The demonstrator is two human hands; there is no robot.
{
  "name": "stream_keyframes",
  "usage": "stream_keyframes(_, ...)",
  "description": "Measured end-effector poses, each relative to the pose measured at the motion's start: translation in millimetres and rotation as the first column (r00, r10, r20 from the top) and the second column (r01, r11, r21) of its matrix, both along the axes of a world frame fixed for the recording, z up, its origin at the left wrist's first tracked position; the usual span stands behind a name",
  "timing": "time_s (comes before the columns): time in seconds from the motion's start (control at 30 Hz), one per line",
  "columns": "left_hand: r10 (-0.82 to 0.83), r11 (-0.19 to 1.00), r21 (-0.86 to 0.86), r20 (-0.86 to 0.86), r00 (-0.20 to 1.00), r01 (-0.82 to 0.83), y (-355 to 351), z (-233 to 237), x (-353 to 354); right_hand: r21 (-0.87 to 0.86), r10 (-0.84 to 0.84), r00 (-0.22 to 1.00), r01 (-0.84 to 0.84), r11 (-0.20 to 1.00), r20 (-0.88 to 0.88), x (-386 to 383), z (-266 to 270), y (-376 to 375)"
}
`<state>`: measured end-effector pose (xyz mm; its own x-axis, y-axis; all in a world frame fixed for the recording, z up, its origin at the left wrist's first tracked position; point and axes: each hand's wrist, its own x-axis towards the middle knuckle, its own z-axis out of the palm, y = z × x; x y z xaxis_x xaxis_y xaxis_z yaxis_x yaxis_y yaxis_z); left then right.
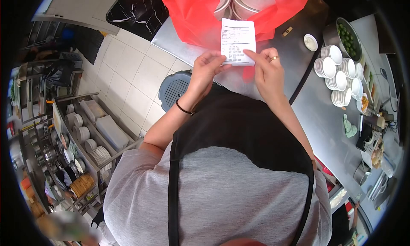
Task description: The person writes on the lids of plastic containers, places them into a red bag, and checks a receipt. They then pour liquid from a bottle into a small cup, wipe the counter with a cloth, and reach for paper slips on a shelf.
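A white printed receipt [238,37] is held over the edge of the steel counter. My left hand [206,67], with a dark band at the wrist, is closed in a pinch on its lower left corner. My right hand [269,69] lies at the receipt's right edge. Its index finger stretches over the printed lines, while the other fingers are curled and one wears a ring; the thumb is hidden. Just beyond the receipt stands an open red plastic bag [188,22] with several round containers [245,9] inside.
On the steel counter [294,118] to the right are stacked white bowls [324,67], a small white dish [310,42] and a metal pot [356,54] of green produce. A grey perforated stool [174,89] is at the left, near a rack of dishes [100,155].
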<state>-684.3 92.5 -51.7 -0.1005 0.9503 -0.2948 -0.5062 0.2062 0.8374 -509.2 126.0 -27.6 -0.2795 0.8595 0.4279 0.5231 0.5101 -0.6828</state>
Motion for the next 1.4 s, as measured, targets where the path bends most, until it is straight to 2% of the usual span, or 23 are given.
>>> stream_keyframes(0.07, 0.0, 1.0, -0.003, 0.001, 1.0, 0.0, 0, -1, 0, -0.069, 0.091, 0.996, -0.091, 0.994, -0.003, 1, 1, -4)
stream_keyframes(0.17, -0.005, 1.0, 0.014, 0.01, 1.0, 0.005, 0, -1, 0, 0.005, 0.029, 1.0, -0.029, 1.0, 0.012, 1, -6, -1)
stream_keyframes(0.3, 0.006, 1.0, 0.028, 0.03, 1.0, -0.007, 0, -2, 0, 0.0, 0.03, 0.999, -0.03, 1.0, -0.034, 2, -5, 0)
stream_keyframes(0.37, 0.015, 0.999, 0.035, 0.046, 0.999, -0.017, 0, -3, 0, -0.039, 0.129, 0.992, -0.128, 0.991, 0.005, 1, -4, -4)
stream_keyframes(0.6, 0.02, 0.999, 0.025, 0.041, 0.999, -0.021, -1, -1, 1, -0.017, 0.105, 0.994, -0.105, 0.994, -0.021, 2, -5, -4)
stream_keyframes(0.67, 0.024, 0.999, 0.022, 0.033, 0.999, -0.025, 0, 1, 1, 0.061, 0.161, 0.982, -0.167, 0.984, 0.096, 2, -11, -3)
stream_keyframes(0.7, 0.026, 0.999, 0.021, 0.036, 0.999, -0.027, 0, 0, 1, 0.069, 0.158, 0.983, -0.165, 0.984, 0.095, 1, -9, 0)
stream_keyframes(0.77, 0.026, 0.999, 0.029, 0.037, 0.999, -0.027, 0, -1, 1, 0.069, 0.053, 0.998, -0.051, 0.996, -0.032, -4, 0, 7)
stream_keyframes(0.87, 0.016, 1.0, 0.014, 0.031, 0.999, -0.017, 0, -1, 1, 0.114, 0.016, 0.993, -0.002, 0.993, -0.12, -15, 36, 25)
stream_keyframes(1.0, -0.002, 1.0, 0.01, 0.015, 1.0, 0.002, 0, -2, 0, 0.193, 0.08, 0.96, -0.028, 0.981, -0.269, -33, 88, 47)
stream_keyframes(1.07, -0.009, 1.0, 0.012, 0.006, 1.0, 0.009, 0, -1, -1, 0.16, 0.11, 0.985, -0.088, 0.983, -0.131, -35, 107, 52)
stream_keyframes(1.1, -0.003, 1.0, 0.01, 0.005, 1.0, 0.003, -1, -1, -1, 0.162, 0.107, 0.985, -0.085, 0.983, -0.132, -37, 100, 56)
stream_keyframes(1.17, 0.002, 1.0, 0.007, 0.006, 1.0, -0.002, -1, -1, 0, 0.236, 0.045, 0.999, -0.041, 0.971, -0.01, -41, 71, 66)
stream_keyframes(1.3, 0.012, 1.0, -0.003, 0.016, 1.0, -0.012, -1, -1, 0, 0.22, 0.06, 0.996, -0.046, 0.975, -0.059, -40, 39, 64)
stream_keyframes(1.37, 0.003, 1.0, -0.008, 0.013, 1.0, -0.003, -1, -3, 0, 0.127, 0.026, 0.996, -0.037, 0.991, 0.082, -40, 35, 61)
stream_keyframes(1.4, -0.004, 1.0, -0.002, 0.01, 1.0, 0.004, 0, -2, 0, 0.125, 0.023, 0.996, -0.033, 0.992, 0.08, -38, 36, 61)
